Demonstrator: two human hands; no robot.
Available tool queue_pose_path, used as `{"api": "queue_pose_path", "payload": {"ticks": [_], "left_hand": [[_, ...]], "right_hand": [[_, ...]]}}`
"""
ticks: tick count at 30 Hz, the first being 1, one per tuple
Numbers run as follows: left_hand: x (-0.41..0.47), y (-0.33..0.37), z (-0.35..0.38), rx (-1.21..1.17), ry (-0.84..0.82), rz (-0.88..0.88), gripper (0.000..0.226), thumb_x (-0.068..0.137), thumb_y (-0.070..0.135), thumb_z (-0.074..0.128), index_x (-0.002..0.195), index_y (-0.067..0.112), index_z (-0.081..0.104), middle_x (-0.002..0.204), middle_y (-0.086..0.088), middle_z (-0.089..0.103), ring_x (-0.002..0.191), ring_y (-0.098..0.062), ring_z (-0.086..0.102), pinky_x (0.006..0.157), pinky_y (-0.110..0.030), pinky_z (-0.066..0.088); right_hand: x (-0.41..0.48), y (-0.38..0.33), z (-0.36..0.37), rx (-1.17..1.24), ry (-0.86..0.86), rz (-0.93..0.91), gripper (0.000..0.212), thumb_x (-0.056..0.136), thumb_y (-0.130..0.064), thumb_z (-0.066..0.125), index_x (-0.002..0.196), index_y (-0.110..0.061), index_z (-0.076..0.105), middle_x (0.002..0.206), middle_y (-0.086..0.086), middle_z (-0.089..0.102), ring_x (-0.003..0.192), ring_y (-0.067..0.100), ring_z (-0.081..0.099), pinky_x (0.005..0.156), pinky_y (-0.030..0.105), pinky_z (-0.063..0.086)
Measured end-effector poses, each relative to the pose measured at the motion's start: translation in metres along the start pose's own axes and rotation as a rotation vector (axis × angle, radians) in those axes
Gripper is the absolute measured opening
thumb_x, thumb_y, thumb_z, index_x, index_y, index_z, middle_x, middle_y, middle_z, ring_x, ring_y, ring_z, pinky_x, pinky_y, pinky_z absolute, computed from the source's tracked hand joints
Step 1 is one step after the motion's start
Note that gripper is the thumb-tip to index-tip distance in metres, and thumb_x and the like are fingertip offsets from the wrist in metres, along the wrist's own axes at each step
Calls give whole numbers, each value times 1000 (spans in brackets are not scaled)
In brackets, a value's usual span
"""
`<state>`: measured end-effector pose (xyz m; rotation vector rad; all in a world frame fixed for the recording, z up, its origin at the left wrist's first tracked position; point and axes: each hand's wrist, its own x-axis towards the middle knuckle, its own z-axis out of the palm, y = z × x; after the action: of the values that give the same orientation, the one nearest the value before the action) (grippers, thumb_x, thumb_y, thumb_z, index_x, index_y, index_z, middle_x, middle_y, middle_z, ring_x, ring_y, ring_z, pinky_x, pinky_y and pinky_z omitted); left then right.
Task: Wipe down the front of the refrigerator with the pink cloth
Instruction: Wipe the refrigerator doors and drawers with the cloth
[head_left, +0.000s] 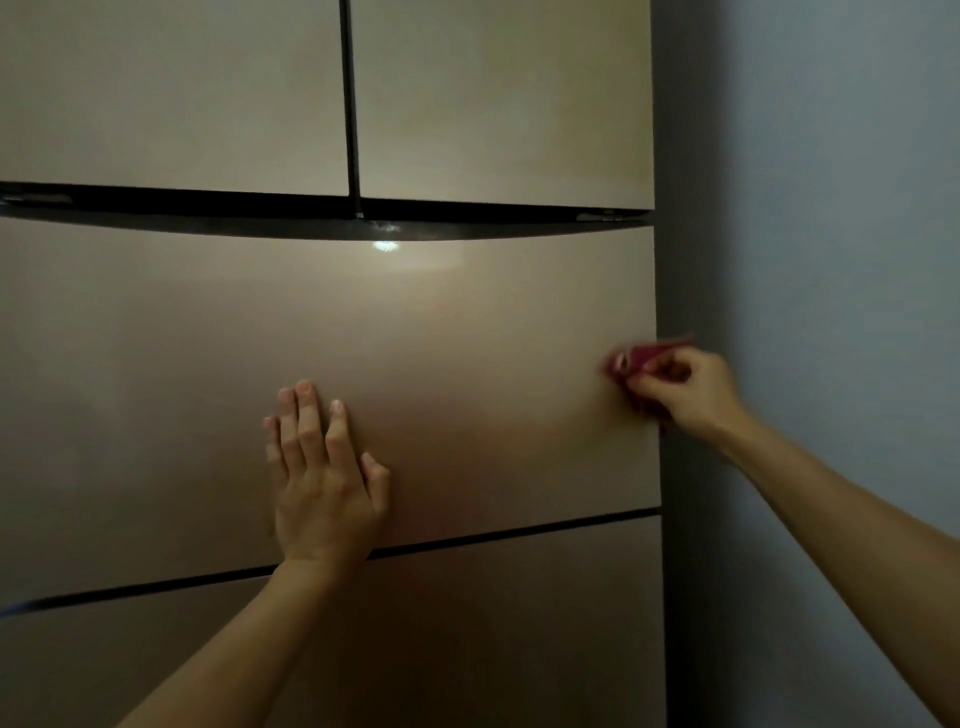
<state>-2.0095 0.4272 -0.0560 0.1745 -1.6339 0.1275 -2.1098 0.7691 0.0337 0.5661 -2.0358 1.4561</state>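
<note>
The refrigerator fills the view, with a glossy bronze front, two upper doors and wide drawers below. My left hand lies flat with straight fingers on the middle drawer front, just above the lower seam. My right hand grips the bunched pink cloth at the right edge of the same drawer front. The cloth is blurred and partly hidden by my fingers.
A dark side panel of the fridge runs down the right. A grey-blue wall stands close beside it. A dark gap separates the upper doors from the middle drawer.
</note>
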Motion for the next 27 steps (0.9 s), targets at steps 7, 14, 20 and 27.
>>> {"api": "queue_pose_path", "payload": {"ticks": [7,14,20,27], "left_hand": [[-2,-1,1,-40,-4,7,59,85,25,39,132,-11,43,148,-35,29,142,-47,19,117,-59,15],[-1,-1,0,-56,15,16,58,86,24,40,133,-10,41,149,-35,28,143,-46,18,119,-55,11],[-1,-1,1,-52,31,7,58,85,23,41,133,-9,42,149,-34,28,142,-47,19,120,-54,11],[-2,1,1,-56,36,5,58,84,21,41,133,-9,42,148,-34,29,142,-48,21,118,-56,14]], "right_hand": [[-16,-16,-30,-84,-26,53,8,78,-12,73,82,-16,67,87,4,66,78,20,64,66,31,55],[-31,14,43,-226,292,-78,25,87,-35,63,106,-20,58,102,2,45,86,19,52,79,33,46],[-111,44,53,-216,-237,17,13,76,-25,77,84,-25,66,97,-2,58,80,13,62,65,25,50],[-42,18,39,120,400,29,9,84,-29,68,91,-30,63,100,4,62,84,17,63,76,35,55]]}}
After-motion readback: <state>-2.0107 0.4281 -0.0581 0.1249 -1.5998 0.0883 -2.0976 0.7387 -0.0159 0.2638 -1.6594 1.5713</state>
